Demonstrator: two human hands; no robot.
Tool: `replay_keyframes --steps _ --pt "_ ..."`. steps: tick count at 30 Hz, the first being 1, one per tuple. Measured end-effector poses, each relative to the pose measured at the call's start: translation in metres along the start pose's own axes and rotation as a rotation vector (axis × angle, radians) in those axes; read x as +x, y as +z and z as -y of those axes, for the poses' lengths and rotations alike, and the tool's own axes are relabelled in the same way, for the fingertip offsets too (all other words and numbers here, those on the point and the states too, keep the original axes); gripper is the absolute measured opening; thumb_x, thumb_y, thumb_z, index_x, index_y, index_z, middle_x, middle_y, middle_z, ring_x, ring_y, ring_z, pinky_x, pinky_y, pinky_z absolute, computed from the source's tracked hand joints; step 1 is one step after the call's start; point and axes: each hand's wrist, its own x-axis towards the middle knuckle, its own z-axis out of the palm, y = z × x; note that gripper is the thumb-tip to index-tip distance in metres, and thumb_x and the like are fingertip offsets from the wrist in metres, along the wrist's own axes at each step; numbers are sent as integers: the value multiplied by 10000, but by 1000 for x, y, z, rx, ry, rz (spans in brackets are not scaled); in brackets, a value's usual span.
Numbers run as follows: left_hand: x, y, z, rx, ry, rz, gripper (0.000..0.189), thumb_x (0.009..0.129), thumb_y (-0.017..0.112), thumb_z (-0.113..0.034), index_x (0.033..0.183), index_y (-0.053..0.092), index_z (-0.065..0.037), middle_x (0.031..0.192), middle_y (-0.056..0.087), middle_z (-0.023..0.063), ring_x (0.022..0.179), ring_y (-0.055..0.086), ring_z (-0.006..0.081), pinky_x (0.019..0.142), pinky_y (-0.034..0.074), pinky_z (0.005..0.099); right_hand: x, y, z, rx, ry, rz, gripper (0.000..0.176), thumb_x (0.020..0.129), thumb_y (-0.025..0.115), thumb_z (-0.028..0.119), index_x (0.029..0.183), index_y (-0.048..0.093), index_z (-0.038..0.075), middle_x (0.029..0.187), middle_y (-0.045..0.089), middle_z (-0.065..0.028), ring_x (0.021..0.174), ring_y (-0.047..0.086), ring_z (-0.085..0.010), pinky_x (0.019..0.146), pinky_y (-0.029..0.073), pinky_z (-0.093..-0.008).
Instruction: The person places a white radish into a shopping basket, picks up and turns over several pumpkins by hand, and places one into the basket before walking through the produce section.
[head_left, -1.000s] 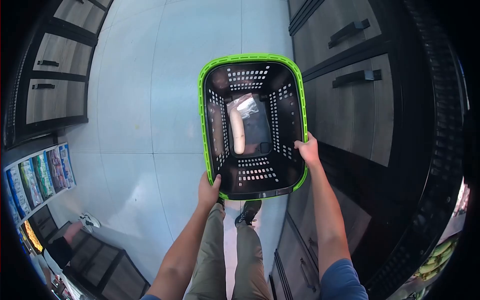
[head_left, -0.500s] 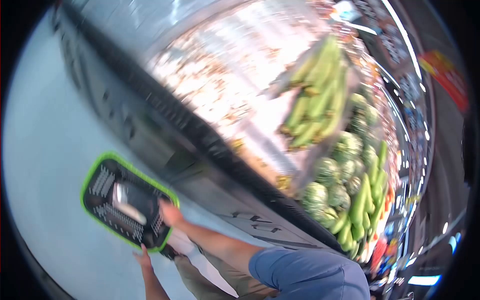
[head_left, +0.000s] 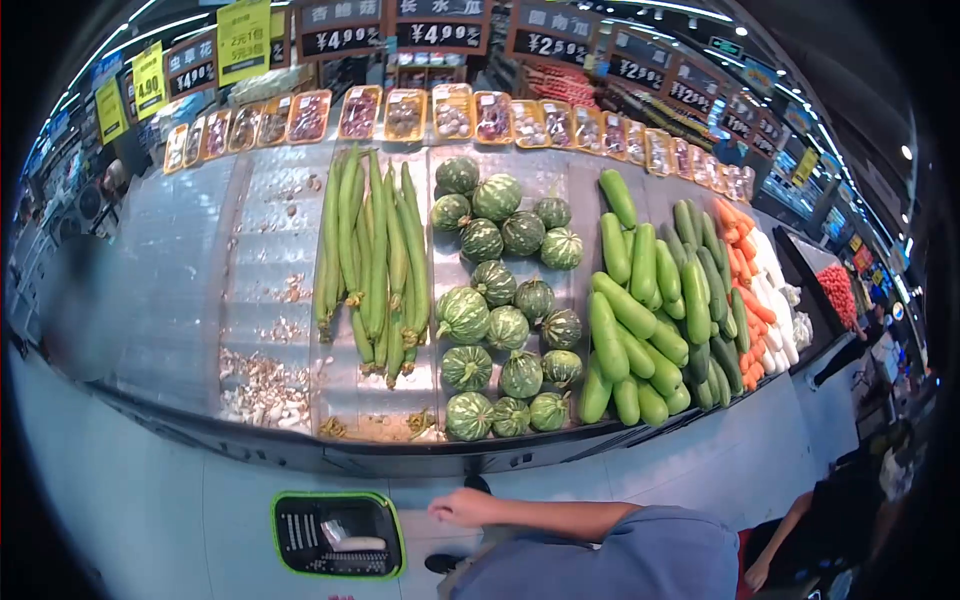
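The right hand (head_left: 465, 508) hangs just beside the green basket (head_left: 338, 493), clear of its rim; its grip cannot be told. The left hand is out of view.

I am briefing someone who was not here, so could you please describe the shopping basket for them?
Find the sloped produce display; down at the pale floor before its dark base, below the long green gourds, is the basket. Nothing else nearby is black with a bright green rim, and a pale long vegetable lies inside it.
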Motion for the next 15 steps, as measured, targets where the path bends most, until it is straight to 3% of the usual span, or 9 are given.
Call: replay_keyframes --steps 2,4,5,6,7,8,10,13,15 --pt "-88 82 -12 -143 98 451 293 998 463 -269 1207 575 -97 1049 647 68 805 640 175 666 547 296 2 -37 0 -23 11 -169 270 907 576 221 1136 635 90 864 700 -146 764 686 -313 713 537 -402" --pt "-93 120 3 40 246 361 312 992 522 -316 1201 560 -88 1108 634 118 897 653 197 737 559 343 22 -70 20 445 288 43 456 973 552 342 1306 545 31 655 656 -109 587 647 -180 631 532 -349" --pt "-99 151 -7 174 194 538 360 980 558 -325 1252 527 -91 1070 647 120 833 666 191 718 563 338 26 -77 24 659 298 191 504 1000 500 356 1335 490 -20 598 607 -84 546 619 -171 648 536 -348" --pt "-140 190 -12 243 137 388 374 979 566 -331 1265 525 -93 982 670 93 741 671 171 664 561 300 42 -90 38 851 327 310 555 1026 448 370 1364 435 -71 541 558 -59 505 590 -162 665 540 -347" --pt "-142 212 -1 361 274 483 380 984 539 -366 1237 563 -84 905 687 75 695 670 160 635 559 306 56 -92 43 543 366 464 504 1020 467 368 1242 553 -76 507 535 -53 455 562 -145 605 525 -314" --pt "-142 231 2 589 319 550 373 982 522 -369 1193 604 -72 867 693 78 698 671 160 637 551 305 73 -88 52 194 329 588 449 1011 495 364 958 667 -48 479 515 -42 408 528 -134 532 490 -277" --pt "-174 255 29 807 316 657 355 978 514 -346 1161 622 -62 848 692 81 678 665 164 636 546 312 83 -70 34 214 385 655 471 1002 522 346 714 639 -8 471 514 -39 399 519 -122 490 465 -260" --pt "-190 252 82 904 292 474 328 973 536 -307 1170 614 -57 864 691 89 705 668 169 643 547 314 101 -29 -12 445 366 779 415 998 536 305 731 596 -7 495 539 -50 431 548 -141 503 471 -270" --pt "-146 213 172 563 430 255 324 965 549 -289 1185 601 -57 899 692 97 743 670 179 655 550 332 106 -1 -36 503 435 806 316 986 548 265 856 610 -16 556 570 -60 512 598 -164 555 513 -280"
